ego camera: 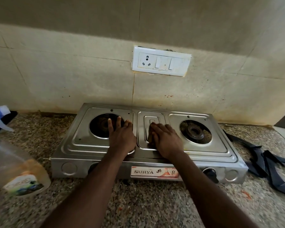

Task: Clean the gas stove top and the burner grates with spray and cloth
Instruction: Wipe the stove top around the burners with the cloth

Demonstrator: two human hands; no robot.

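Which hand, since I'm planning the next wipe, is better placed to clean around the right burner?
Right: right hand presses the cloth on the centre panel, beside the right burner; left hand holds nothing.

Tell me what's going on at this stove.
A person is wiping a two-burner steel SURYA gas stove. The right hand presses a brownish cloth flat onto the centre panel between the burners. The left hand rests flat beside it, fingers reaching over the left burner opening, probably to steady the stove. The dark burner grates are off and lie on the granite counter to the right. A spray bottle sits on the counter at the left, untouched.
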